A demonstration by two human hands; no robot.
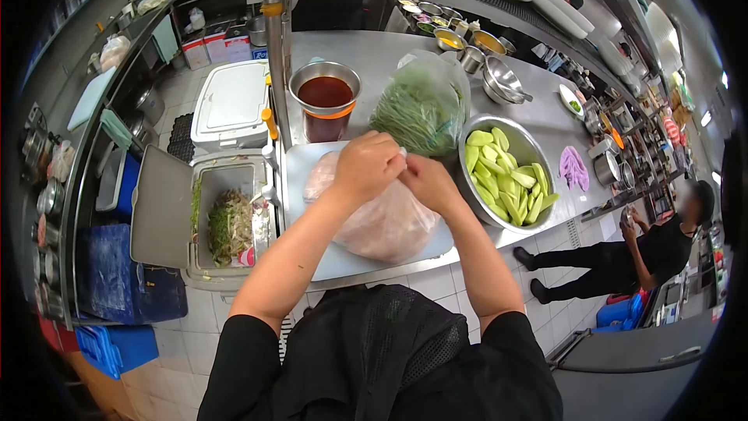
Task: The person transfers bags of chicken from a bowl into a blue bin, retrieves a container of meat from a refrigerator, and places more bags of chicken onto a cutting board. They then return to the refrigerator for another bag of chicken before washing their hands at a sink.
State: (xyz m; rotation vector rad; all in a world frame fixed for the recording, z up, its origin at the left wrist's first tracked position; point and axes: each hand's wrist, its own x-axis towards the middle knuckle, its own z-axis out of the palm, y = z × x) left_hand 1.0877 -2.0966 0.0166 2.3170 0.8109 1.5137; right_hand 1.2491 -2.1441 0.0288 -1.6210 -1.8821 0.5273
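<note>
Both your forearms reach forward from the bottom of the frame and meet near the centre, elbows apart, wrists angled inward. Your left hand (366, 165) is curled knuckles-up, its fingers pinched on the top of the clear plastic bag (382, 222); your right hand (427, 181) sits just beside it, touching it, fingers also closed on the bag's neck, though the exact grip is hidden behind the knuckles. The bag holds something pale pink and lies on the white cutting board (312, 257) in the middle of the frame, partly under your hands.

Right of centre, just beside the bag, stands a steel bowl (510, 132) of pale green slices. Above your hands, a second bag of green beans (421, 105) leans against that bowl. To its left is a metal pot (325, 97) of dark red liquid. At lower left, an open bin (230, 226) holds vegetable scraps. At the far right, another person (662, 249) in black crouches on the floor.
</note>
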